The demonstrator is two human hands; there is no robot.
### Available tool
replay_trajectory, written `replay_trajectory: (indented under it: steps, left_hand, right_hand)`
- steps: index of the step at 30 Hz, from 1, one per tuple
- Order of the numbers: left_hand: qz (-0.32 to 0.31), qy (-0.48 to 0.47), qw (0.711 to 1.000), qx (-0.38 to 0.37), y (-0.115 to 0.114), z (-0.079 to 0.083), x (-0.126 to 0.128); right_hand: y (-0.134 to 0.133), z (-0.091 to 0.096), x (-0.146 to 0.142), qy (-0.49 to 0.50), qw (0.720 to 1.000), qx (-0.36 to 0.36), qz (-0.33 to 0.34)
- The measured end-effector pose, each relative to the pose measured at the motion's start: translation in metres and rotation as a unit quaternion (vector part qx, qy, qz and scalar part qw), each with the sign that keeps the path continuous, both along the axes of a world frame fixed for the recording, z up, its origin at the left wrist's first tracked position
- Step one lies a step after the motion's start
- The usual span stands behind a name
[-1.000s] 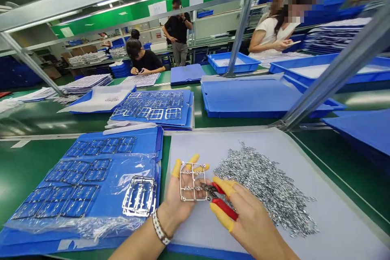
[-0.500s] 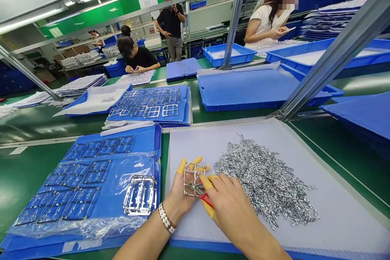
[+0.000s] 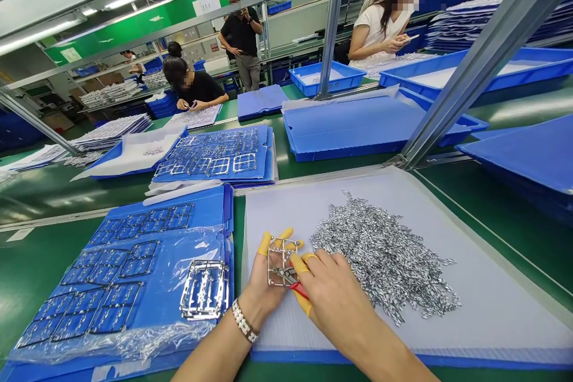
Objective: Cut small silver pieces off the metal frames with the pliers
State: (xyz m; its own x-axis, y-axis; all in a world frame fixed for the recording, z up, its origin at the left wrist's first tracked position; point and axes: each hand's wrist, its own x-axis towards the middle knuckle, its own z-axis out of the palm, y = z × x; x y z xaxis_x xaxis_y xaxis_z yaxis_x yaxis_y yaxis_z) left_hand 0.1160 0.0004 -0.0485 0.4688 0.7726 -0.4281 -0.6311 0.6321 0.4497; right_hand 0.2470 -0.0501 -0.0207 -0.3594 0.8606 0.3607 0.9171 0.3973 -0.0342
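As laid out along the green workbench (image 3: pixel 31 268), left to right:

Far-left stock: stacked printed sheets (image 3: pixel 111 131) on the bench beyond the folders.

Near-left folder: blue corrugated folder (image 3: pixel 134 209) holding rows of metal frames (image 3: pixel 120 262) under a transparent plastic bag (image 3: pixel 174 256).

Loose piece: stacked metal frame (image 3: pixel 205 290) on the bag, just beside the left hand.

Back-centre folder: blue folder (image 3: pixel 210 155) topped with more metal frames (image 3: pixel 206 152).

Left hand (image 3: pixel 264 283): fingers, in yellow finger cots (image 3: pixel 264 243), curl up behind a small metal frame (image 3: pixel 280 253), holding it upright over the grey sheet; beaded bracelet (image 3: pixel 242 322) on the wrist.

Right hand (image 3: pixel 331 292): fingers closed around red-handled side cutters (image 3: pixel 299 291), with jaws reaching into the small metal frame, nearly shut.

Work surface: grey corrugated plastic sheet (image 3: pixel 483 304) under both hands.

Heap: small metal pieces (image 3: pixel 380 268) piled on the sheet, just right of the right hand.

Background: blue plastic trays (image 3: pixel 358 125); co-worker in black (image 3: pixel 201 88) seated at the far bench; person in white (image 3: pixel 376 30) at far right.
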Motion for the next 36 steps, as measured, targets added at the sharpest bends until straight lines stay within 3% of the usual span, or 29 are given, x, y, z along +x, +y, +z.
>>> replay_trajectory:
  steps: [12, 24, 36]
  left_hand:
    - [-0.003, 0.023, 1.0, -0.002, 0.0, 0.001, -0.001]
    - [-0.024, 0.005, 1.0, -0.003, 0.0, -0.006, 0.0]
    - [-0.017, 0.069, 0.997, 0.011, -0.001, -0.008, -0.002]
  right_hand:
    - [0.0, -0.001, -0.006, -0.053, 0.998, -0.014, -0.015]
    - [0.017, 0.011, 0.004, 0.004, 0.999, -0.02, -0.05]
    - [0.018, 0.016, 0.001, -0.052, 0.998, -0.019, -0.038]
